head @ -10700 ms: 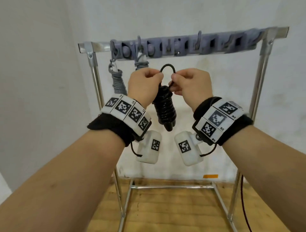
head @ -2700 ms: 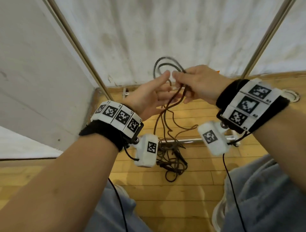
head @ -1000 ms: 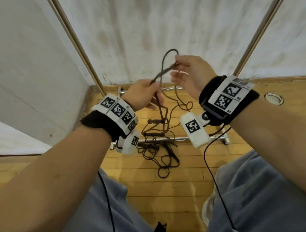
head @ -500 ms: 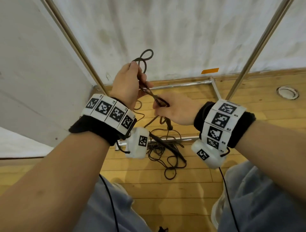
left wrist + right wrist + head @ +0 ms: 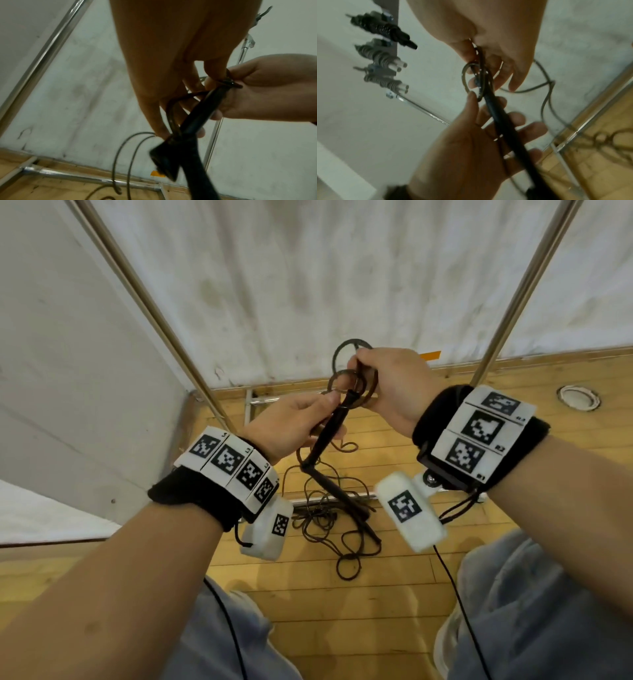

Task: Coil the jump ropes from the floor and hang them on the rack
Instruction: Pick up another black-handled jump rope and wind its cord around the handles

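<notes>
1. Two small loops of the brown jump rope (image 5: 346,371) are pinched at their crossing by the right hand (image 5: 394,388).
2. Its black handle (image 5: 330,429) is cradled across the left hand (image 5: 294,422), thumb pressed near the top.
3. Remaining cord is seen tangled on the wooden floor (image 5: 342,611), by the rack (image 5: 513,299).

Head view bright, sharp, edges bowed by wide lens; wrist views dimmer, soft, motion-blurred.

Head view looks down; both wrist views, close, share the rope (image 5: 329,433).
</notes>
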